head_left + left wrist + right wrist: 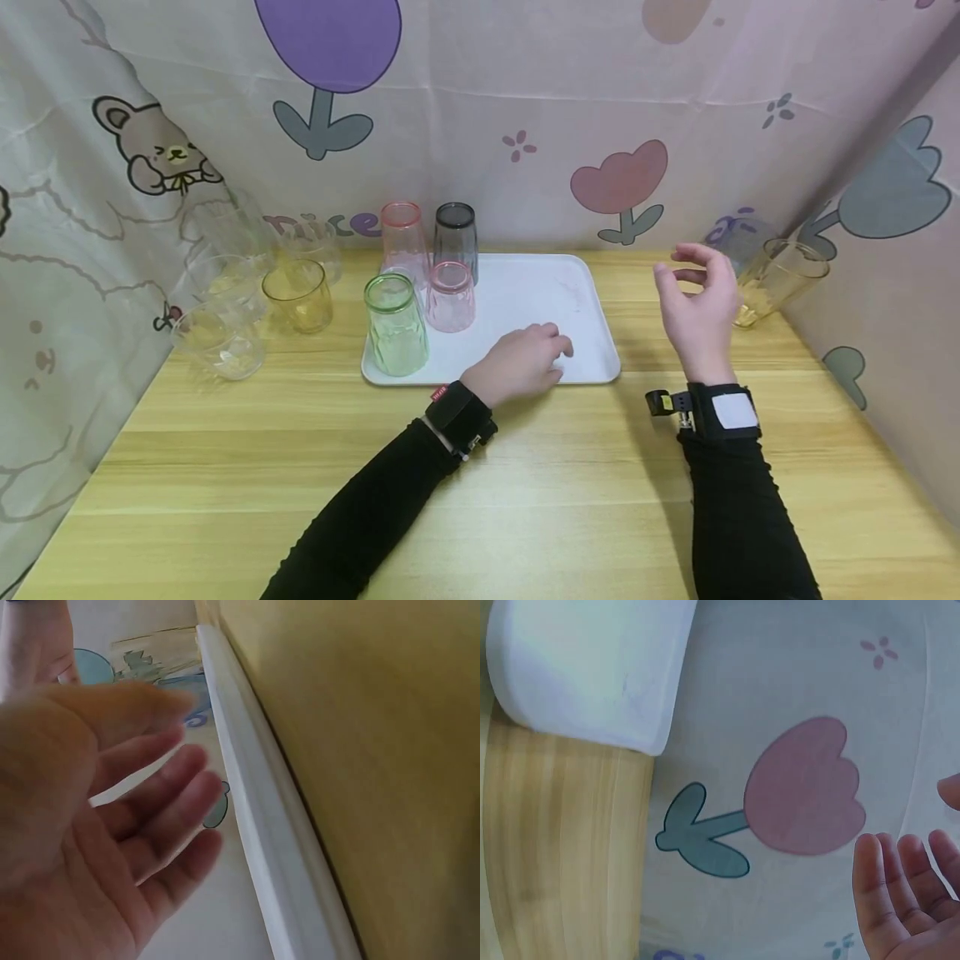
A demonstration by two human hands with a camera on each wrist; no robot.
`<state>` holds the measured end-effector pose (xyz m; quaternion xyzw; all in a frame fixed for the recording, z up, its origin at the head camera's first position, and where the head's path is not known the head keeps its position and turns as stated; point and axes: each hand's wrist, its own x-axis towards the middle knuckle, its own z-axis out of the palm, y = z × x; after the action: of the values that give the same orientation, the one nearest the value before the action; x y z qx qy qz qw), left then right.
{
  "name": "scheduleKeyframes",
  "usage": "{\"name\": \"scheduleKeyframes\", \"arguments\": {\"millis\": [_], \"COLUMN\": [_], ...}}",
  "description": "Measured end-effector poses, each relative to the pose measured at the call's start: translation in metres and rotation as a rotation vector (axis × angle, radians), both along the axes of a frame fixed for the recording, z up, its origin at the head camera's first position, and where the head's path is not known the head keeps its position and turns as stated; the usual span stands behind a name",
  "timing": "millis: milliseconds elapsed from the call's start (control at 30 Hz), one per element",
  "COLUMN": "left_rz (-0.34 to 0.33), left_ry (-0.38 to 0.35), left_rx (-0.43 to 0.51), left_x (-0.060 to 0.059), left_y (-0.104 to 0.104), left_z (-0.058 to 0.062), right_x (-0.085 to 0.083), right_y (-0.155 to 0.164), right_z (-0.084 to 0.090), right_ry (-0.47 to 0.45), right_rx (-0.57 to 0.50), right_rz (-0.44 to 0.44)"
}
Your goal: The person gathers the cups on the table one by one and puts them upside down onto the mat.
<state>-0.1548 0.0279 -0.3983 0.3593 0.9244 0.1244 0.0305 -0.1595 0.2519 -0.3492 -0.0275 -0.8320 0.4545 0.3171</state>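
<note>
Partly hidden behind left hand (519, 363), loosely bent, empty: white tray (543, 287). Right hand (701, 312) also slack, empty, near amber glass (783, 277).

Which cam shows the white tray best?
Head view: it shows nearly the whole white tray, with only the glasses and left hand covering parts. The left wrist view shows mainly its edge, close up; the right wrist view shows one end, cut off by the frame.

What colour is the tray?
White; the tray shows best in the head view.
</note>
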Motion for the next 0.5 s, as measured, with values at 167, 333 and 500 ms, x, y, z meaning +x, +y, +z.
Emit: {"name": "scheduleKeyframes", "arguments": {"millis": [167, 333, 500], "left_rz": [-0.034, -0.035, -0.011], "left_ry": [-0.037, -0.092, -0.125], "left_rx": [-0.024, -0.01, -0.024], "left_x": [0.003, 0.005, 0.007], "left_y": [0.0, 0.0, 0.003], "left_z": [-0.004, -0.005, -0.004], "right_x": [-0.003, -0.007, -0.003], "right_y": [0.013, 0.024, 0.028], "right_z": [0.0, 0.0, 0.007], "right_ry": [0.003, 0.024, 0.021], "right_rx": [-0.061, -0.135, -0.228], "right_rz": [-0.045, -0.109, -0.215]}}
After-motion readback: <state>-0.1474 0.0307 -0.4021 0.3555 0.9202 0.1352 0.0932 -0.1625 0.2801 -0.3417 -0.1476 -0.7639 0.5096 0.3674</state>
